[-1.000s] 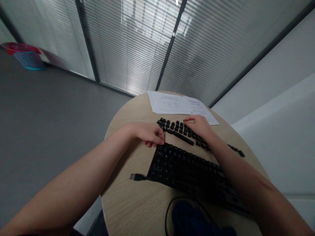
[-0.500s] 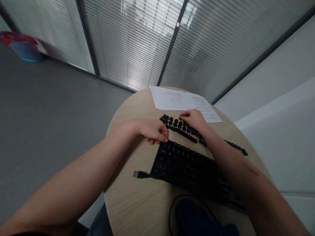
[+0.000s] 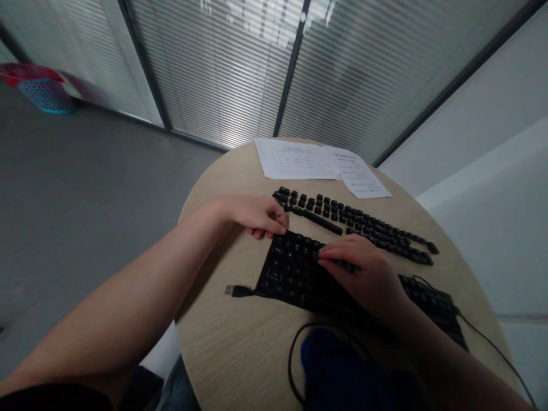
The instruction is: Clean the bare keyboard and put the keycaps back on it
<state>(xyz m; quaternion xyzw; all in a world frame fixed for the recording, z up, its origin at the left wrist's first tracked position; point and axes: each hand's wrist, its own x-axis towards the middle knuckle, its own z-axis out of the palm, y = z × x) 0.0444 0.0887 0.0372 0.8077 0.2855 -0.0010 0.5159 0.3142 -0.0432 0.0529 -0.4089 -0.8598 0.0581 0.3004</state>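
Here, the right hand [image 3: 368, 277] lies on the black keyboard [image 3: 299, 274] at table [image 3: 222, 342] centre, fingers [image 3: 331, 261] bent, pressing a spot in the upper rows; whether a keycap sits beneath, cannot tell; the left hand [image 3: 257, 214] loosely curled, steadying the far-left corner; loose keycaps [image 3: 355, 220] lie in rows just beyond; risk: an off-square push could seat a cap crooked, or a forearm sweep could scatter the rows.
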